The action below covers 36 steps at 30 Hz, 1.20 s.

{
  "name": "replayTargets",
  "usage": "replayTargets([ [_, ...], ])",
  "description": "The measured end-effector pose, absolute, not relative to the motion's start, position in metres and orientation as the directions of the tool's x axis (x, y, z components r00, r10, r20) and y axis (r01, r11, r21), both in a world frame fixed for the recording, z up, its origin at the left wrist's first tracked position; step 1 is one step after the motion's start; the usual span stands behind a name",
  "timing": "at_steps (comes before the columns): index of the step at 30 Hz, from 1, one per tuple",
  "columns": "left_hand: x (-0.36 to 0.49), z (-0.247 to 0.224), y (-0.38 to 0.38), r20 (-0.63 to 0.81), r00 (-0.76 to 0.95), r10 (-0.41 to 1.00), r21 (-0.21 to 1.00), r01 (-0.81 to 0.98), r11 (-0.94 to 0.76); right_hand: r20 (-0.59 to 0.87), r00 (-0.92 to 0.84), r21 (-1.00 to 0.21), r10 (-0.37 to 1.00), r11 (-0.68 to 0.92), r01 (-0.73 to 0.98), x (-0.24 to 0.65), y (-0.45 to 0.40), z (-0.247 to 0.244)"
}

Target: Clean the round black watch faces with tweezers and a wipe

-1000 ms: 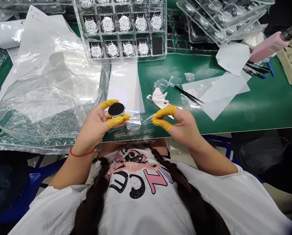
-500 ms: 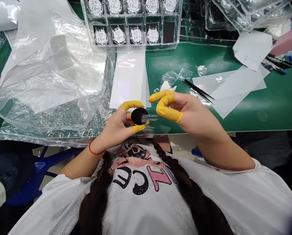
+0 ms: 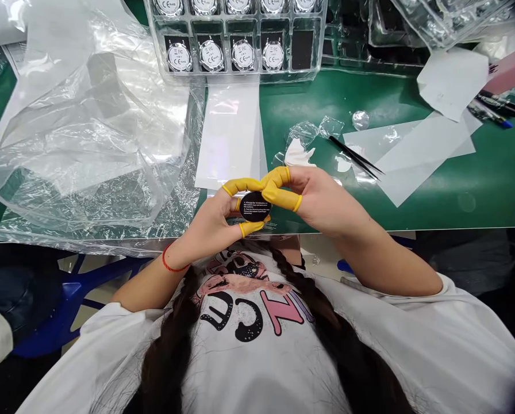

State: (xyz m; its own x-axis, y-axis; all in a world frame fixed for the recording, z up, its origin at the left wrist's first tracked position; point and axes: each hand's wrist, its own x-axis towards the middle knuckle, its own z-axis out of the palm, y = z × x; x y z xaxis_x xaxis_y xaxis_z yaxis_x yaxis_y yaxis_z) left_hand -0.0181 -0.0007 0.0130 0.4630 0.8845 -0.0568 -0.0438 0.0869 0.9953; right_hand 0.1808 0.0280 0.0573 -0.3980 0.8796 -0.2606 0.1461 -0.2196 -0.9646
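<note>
A round black disc (image 3: 256, 207) with white printed lines of text lies between my hands, near the table's front edge. My left hand (image 3: 216, 215), in yellow finger covers, grips the disc by its rim from the left. My right hand (image 3: 311, 195) also wears yellow finger covers. Its thumb and forefinger are pinched together at the disc's upper right edge; whether something thin is between them is too small to tell. White sheets (image 3: 229, 132) lie just beyond the hands.
A clear tray (image 3: 240, 77) holds several round watch cases at the back. Plastic bags (image 3: 89, 144) cover the left side. Black tweezers (image 3: 356, 157), paper sheets (image 3: 406, 158), film scraps and pens (image 3: 492, 112) lie to the right. More clear trays (image 3: 447, 23) stand at the back right.
My right hand has moved left, from apart to touching the disc's edge. The white text lines that stuck out past the disc now appear on its face.
</note>
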Motion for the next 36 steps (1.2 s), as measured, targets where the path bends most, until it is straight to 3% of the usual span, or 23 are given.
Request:
replayTargets([
  [36, -0.0162, 0.0140, -0.0022, -0.123, 0.443, 0.888, 0.980, -0.088, 0.179, -0.155, -0.381, -0.969, 0.911, -0.064, 0.239, 0.1803, 0.0252, 0.0525],
])
